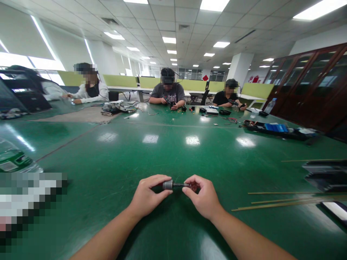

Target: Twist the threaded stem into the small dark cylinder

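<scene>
Unreadably small: part (173, 185) between both hands' fingers (165, 194)

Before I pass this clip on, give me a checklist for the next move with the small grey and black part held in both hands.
1. Left hand grips the grey end of the small part: ok.
2. Right hand pinches the dark end: ok.
3. Part is held above the green table or resting on it: cannot tell.
4. Bare table surface directly around the hands: ok.
5. Thin sticks lie to the right, apart from the right hand: ok.
6. What the part is and how its two ends join: cannot tell, too small.
</scene>
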{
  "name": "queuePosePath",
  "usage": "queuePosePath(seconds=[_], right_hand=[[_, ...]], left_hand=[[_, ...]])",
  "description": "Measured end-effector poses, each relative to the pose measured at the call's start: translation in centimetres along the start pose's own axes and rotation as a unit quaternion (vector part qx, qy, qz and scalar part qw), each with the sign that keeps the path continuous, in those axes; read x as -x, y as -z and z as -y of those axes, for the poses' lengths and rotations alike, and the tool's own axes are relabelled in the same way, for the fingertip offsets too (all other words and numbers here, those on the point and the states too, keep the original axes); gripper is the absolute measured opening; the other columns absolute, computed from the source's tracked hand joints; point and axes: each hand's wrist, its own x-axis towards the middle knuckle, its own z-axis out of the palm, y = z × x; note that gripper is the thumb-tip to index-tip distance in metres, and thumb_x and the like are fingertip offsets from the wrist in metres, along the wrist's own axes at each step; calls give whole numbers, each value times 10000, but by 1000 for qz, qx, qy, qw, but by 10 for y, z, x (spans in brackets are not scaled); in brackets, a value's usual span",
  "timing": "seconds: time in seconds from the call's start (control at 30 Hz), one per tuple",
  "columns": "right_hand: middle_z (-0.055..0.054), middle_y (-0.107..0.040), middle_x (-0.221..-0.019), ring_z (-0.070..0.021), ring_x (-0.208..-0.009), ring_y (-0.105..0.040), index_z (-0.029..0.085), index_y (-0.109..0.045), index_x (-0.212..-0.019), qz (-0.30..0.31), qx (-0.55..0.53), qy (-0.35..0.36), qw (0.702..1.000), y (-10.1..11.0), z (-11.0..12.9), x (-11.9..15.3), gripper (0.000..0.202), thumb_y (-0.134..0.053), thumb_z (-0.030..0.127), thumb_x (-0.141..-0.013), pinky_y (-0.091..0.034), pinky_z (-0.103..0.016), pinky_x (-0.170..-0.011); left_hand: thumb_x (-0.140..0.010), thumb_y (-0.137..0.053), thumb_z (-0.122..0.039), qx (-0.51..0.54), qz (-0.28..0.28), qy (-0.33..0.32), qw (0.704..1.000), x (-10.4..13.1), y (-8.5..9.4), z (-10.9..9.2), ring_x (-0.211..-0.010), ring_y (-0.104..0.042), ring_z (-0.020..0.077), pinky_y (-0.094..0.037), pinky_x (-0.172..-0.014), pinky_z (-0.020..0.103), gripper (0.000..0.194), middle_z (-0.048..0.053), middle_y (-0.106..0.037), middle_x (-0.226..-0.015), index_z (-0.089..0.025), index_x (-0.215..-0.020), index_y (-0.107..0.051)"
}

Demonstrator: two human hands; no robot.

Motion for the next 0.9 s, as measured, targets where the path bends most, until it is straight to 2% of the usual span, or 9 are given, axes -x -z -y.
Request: queuePosePath(seconds=[0.23,0.9], right_hand=[[2,-665,-711,-148,-638,-577,191,-700,-852,-1,2,6,1000,1,1,0,55,-683,202,-800,-443,-251,-608],[-3,-670,-711,-151,-634,-586,187,-703,-858,-3,1,4,1000,2,-1,0,65,-685,203,-798,-445,-253,-603]], left_hand=[[-782,-786,-253,7,2,-7,1000,-1,0,-1,-989,-702,234,-555,-919,366,313,54,-754,-1054,-254,-1091,-734],[-779,-793,-256,5,-3,-9,1000,0,2,-2,-989,-703,225,-554,-922,356,309,42,-756,-1048,-259,-1082,-733]])
